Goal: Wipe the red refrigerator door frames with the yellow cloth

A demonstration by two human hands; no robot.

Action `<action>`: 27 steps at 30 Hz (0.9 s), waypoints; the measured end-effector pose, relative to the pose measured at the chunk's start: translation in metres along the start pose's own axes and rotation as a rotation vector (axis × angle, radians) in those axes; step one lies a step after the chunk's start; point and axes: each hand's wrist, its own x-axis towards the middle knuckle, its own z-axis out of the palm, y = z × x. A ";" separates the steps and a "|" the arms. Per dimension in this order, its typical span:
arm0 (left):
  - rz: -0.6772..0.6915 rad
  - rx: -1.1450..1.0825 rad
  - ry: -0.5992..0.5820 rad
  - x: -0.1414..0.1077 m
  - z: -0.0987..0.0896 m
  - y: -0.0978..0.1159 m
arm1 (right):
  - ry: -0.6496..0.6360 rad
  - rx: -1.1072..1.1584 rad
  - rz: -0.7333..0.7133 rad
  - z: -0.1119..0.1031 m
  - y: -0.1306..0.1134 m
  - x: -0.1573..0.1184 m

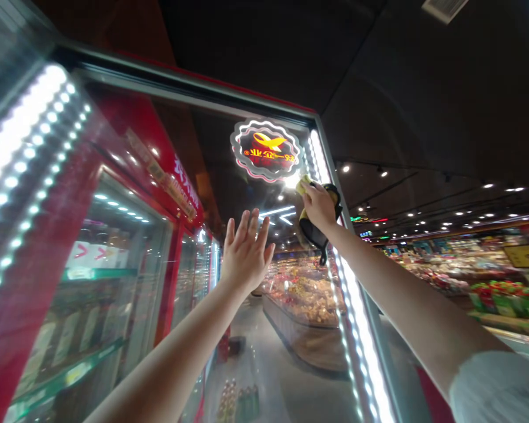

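A glass door [194, 87] with a dark frame stands in front of me, a glowing sticker [268, 150] with mirrored lettering near its upper right. My left hand [247, 252] lies against or close to the pane with its fingers spread, holding nothing. Higher up and to the right, my right hand [321, 207] grips a yellow and black cloth [314, 232]. Part of the cloth hangs below the wrist, and its yellow edge shows at the fingertips just under the sticker. The palm hides the rest of it.
Bright LED strips [365, 346] run down the door's right edge, others [26, 153] on the left. Behind the glass are a red cooler cabinet [167, 235] with shelved goods and a produce display [306, 296]. More store shelving fills the right side, blurred.
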 end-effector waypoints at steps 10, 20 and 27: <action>0.112 0.097 -0.088 -0.009 -0.026 -0.051 | -0.138 0.176 -0.411 0.010 -0.011 -0.043; -0.166 0.175 -0.167 -0.008 -0.058 -0.098 | -0.144 0.127 -0.254 0.039 -0.076 -0.004; -0.173 0.176 -0.114 -0.022 -0.069 -0.131 | -0.038 0.176 -0.177 0.026 -0.045 -0.019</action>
